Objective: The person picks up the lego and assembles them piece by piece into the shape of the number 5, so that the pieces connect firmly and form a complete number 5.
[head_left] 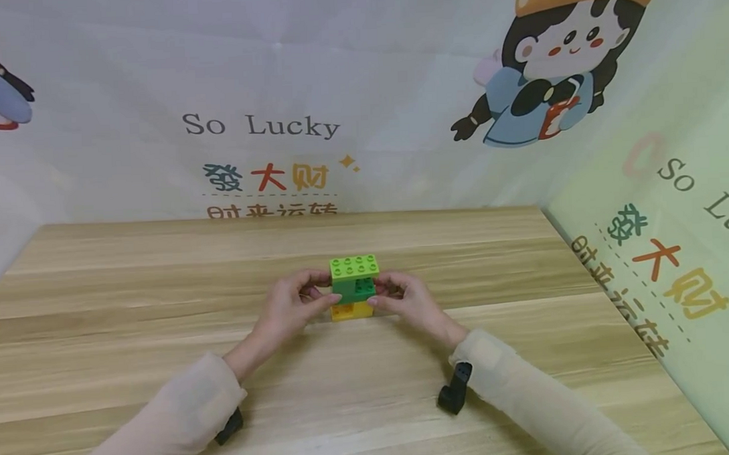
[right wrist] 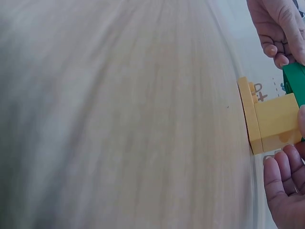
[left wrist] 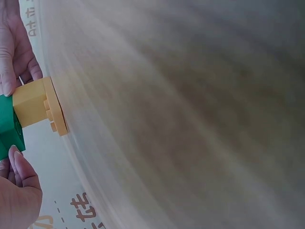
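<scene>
A small stack of toy building bricks stands on the table in front of me. Its studded light green brick (head_left: 354, 267) is on top, with a dark green brick (head_left: 347, 292) under it. At the bottom are a yellow brick (left wrist: 31, 101) and a thin yellow piece (right wrist: 250, 117) that meets the tabletop. My left hand (head_left: 291, 302) pinches the stack from the left, thumb at the dark green brick's lower corner. From the right, my right hand (head_left: 409, 298) grips it, thumb where green meets yellow. Its other fingers are partly hidden behind.
The wooden table (head_left: 161, 275) reaches back to a pale printed cloth (head_left: 398, 153). Another printed cloth (head_left: 670, 176) rises along the right side. A black wrist device (head_left: 456, 388) hangs below the right sleeve (head_left: 514, 376).
</scene>
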Available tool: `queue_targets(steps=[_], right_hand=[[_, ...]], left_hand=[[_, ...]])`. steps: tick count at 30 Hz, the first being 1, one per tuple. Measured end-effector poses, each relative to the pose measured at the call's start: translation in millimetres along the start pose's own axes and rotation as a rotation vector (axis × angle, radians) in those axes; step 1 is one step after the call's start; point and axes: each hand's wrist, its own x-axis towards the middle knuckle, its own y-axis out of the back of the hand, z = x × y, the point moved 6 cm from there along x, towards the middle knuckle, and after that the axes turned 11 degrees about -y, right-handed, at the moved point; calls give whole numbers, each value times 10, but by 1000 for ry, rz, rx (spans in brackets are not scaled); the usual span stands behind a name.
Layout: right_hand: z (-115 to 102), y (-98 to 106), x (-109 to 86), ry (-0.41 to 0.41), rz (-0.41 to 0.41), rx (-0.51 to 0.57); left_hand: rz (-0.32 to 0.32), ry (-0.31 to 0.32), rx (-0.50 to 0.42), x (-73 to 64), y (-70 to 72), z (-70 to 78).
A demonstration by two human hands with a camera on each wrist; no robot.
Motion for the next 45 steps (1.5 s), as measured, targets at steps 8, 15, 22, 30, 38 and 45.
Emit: queue_targets(steps=[8, 15, 22, 30, 38, 45], right_hand=[[-1, -17, 27, -36, 30, 6], [30, -29, 54, -98, 45, 30], [33, -35, 68, -120, 64, 58], [4, -34, 74, -131, 113, 38], [12, -38, 98, -164, 138, 38], [4, -29, 136, -153, 180, 22]], left_hand=[[12, 42, -6, 44, 6, -63], [10, 101, -19, 78, 11, -126], [28, 136, -18, 119, 20, -144], [33, 166, -7, 171, 16, -182], [38, 192, 12, 200, 11, -194], [54, 189, 41, 239, 7, -194]])
